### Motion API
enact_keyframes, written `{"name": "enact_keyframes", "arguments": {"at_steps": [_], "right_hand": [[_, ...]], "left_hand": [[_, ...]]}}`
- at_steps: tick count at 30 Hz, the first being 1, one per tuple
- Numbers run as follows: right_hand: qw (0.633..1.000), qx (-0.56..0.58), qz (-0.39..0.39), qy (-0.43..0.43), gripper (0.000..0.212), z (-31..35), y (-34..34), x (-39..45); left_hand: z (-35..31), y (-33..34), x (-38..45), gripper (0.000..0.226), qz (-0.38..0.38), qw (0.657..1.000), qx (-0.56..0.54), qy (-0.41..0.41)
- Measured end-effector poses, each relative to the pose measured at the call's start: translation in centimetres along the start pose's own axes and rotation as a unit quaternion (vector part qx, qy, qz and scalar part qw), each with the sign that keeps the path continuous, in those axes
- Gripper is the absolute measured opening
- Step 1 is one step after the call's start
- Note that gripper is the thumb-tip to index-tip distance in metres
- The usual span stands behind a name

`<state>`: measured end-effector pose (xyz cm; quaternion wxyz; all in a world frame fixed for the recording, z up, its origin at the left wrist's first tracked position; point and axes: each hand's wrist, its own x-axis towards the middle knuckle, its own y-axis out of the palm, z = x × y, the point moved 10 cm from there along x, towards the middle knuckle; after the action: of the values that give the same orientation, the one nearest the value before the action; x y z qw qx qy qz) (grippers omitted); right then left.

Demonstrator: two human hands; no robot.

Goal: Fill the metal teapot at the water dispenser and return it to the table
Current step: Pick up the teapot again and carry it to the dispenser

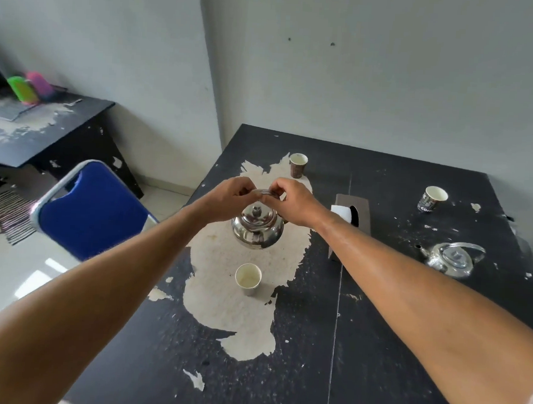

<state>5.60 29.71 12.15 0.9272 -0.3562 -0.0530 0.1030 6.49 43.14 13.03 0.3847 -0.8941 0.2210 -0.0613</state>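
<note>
While fingers curl tight, left hand (228, 196) and right hand (293, 203) pinch teapot (257, 230) handle (267, 192).

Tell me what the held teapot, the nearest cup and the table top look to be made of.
Teapot: polished metal, likely steel; it mirrors the room.
Cup: probably paper; matte white inside, thin rolled rim.
Table top: seemingly board under black laminate; the coating has peeled to a pale core.
</note>
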Motion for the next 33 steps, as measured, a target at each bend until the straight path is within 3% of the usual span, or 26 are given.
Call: {"name": "enact_keyframes", "arguments": {"at_steps": [6,13,33], "right_hand": [[0.997,0.003,0.042,-0.063,0.037,7.3,4.4,-1.0],[0.991,0.007,0.084,-0.103,0.038,16.1,12.2,0.5],[0.982,0.0,0.108,-0.154,0.02,44.5,41.3,15.1]], "left_hand": [[2.9,-4.8,-7.5,0.02,-0.065,0.997,0.007,-0.038],[9.1,-11.5,-15.2,0.023,-0.102,0.991,-0.013,-0.09],[35.6,-39.8,-31.3,0.025,-0.144,0.983,-0.003,-0.111]]}}
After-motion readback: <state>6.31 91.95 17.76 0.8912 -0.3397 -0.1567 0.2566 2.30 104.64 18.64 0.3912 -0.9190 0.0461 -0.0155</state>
